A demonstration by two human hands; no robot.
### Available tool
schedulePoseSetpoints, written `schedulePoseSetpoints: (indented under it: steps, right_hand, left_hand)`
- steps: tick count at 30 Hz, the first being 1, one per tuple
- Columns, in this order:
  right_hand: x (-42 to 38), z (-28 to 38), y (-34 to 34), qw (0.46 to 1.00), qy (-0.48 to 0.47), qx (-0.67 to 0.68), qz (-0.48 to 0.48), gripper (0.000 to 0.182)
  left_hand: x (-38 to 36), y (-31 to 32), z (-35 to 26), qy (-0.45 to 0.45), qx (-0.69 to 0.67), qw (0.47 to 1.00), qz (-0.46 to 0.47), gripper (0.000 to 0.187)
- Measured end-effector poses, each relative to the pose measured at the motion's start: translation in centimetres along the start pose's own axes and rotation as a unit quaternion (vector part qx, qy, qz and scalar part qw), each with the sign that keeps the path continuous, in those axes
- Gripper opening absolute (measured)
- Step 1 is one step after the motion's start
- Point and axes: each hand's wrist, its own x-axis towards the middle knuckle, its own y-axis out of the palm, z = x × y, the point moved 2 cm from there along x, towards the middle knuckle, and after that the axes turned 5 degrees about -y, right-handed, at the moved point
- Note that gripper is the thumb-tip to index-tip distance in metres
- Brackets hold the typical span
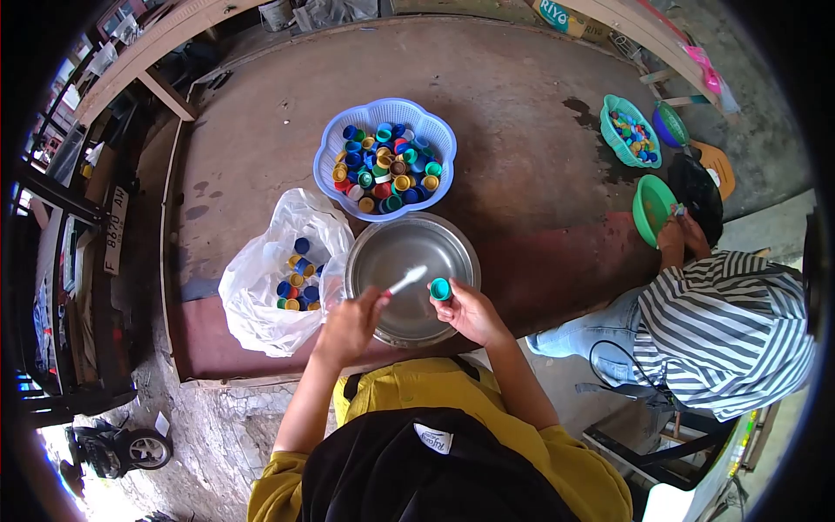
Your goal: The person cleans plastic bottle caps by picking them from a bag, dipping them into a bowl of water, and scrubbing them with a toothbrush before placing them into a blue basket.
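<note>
Above a round metal basin (365,235) I hold both hands. My left hand (350,326) is closed around the handle of a toothbrush (406,280), whose white bristle head points up and to the right. Between the fingers of my right hand (474,315) is a green bottle cap (441,289), its hollow side facing up toward me. The brush head and the cap are a short way apart. Left of the basin lies an open white plastic bag (252,274) with several blue, yellow and red caps. Behind the basin stands a lavender plastic basket (326,143) full of mixed coloured caps.
At the right, a co-worker in a striped shirt (731,331) has their hands at a green bowl (648,209). A turquoise basket (611,139) of caps and a purple bowl (665,126) stand beyond. Wet patches mark the brown table (513,113). A motorbike (122,448) is lower left.
</note>
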Motion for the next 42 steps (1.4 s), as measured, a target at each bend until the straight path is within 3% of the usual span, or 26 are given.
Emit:
schedulePoseSetpoints:
  steps: [2,3,4,7,10,14,17,19,22,23,26,28,29,32,36,38,40,41,42]
  right_hand:
    - [-0.1,0.0,0.3,1.000,-0.013,-0.008,-0.011,0.035]
    - [-0.1,-0.1,0.2,1.000,-0.026,-0.006,-0.007,0.034]
    - [-0.1,-0.1,0.2,0.999,-0.037,-0.006,-0.002,0.034]
    - [0.4,0.2,0.5,0.975,-0.154,-0.161,0.023,0.028]
    - [-0.3,1.4,3.2,0.922,-0.221,-0.316,-0.038,0.026]
    - [-0.6,1.1,3.5,0.898,-0.316,-0.306,-0.033,0.032]
    - [-0.4,0.2,3.2,0.851,-0.384,-0.358,-0.038,0.032]
    - [-0.2,0.2,3.2,0.819,-0.430,-0.379,-0.037,0.030]
    - [-0.7,1.8,4.3,0.707,-0.491,-0.509,-0.020,0.028]
    - [-0.5,2.3,4.0,0.714,-0.504,-0.485,-0.038,0.027]
    - [-0.4,2.7,3.6,0.710,-0.503,-0.491,-0.021,0.025]
    - [-0.4,2.4,4.6,0.662,-0.511,-0.548,0.007,0.027]
    - [-0.3,2.6,4.7,0.672,-0.509,-0.539,-0.006,0.029]
    - [-0.4,3.1,3.4,0.618,-0.514,-0.594,-0.028,0.027]
    - [-0.8,2.6,5.6,0.605,-0.480,-0.634,0.017,0.026]
    - [-0.4,3.9,5.1,0.600,-0.485,-0.635,-0.032,0.027]
    - [-0.3,5.0,4.5,0.554,-0.502,-0.662,-0.052,0.028]
    - [-0.5,4.3,4.7,0.598,-0.493,-0.631,-0.032,0.028]
    - [-0.7,3.5,4.9,0.593,-0.467,-0.656,-0.002,0.029]
  left_hand:
    - [0.3,-1.5,-0.8,-0.014,-0.005,1.000,-0.019,0.024]
    - [0.2,-1.5,-1.2,0.001,-0.032,0.999,0.038,0.025]
    - [0.2,-1.3,-1.1,0.009,-0.029,0.999,0.036,0.025]
    - [0.6,-1.6,-1.6,0.000,-0.031,0.999,0.041,0.026]
    - [0.7,-2.0,-2.8,-0.014,-0.073,0.997,0.023,0.028]
    - [0.0,-0.7,-2.6,0.007,-0.115,0.993,0.036,0.028]
    - [0.1,-2.1,-2.8,-0.040,-0.107,0.991,0.064,0.031]
    - [0.0,-1.8,-2.4,-0.037,-0.131,0.988,0.078,0.034]
    - [-0.3,-1.3,-0.7,-0.005,-0.169,0.980,0.104,0.035]
    - [-0.2,-1.3,-0.2,0.013,-0.179,0.977,0.114,0.036]
    - [-0.4,-2.0,-0.8,-0.098,-0.343,0.915,0.190,0.035]
    - [-0.8,-1.1,-1.0,-0.106,-0.356,0.900,0.229,0.036]
    - [-0.9,-0.8,-0.9,-0.119,-0.373,0.886,0.249,0.036]
    - [-0.6,-0.6,0.3,-0.161,-0.424,0.842,0.292,0.040]
    - [-0.7,0.1,0.3,-0.199,-0.495,0.777,0.334,0.038]
    - [-0.6,0.7,0.5,-0.213,-0.538,0.737,0.349,0.038]
    - [-0.3,1.0,1.5,-0.212,-0.575,0.707,0.353,0.038]
    - [-0.2,1.2,1.8,-0.224,-0.586,0.693,0.356,0.038]
    - [-0.2,1.3,2.0,-0.237,-0.596,0.678,0.360,0.038]
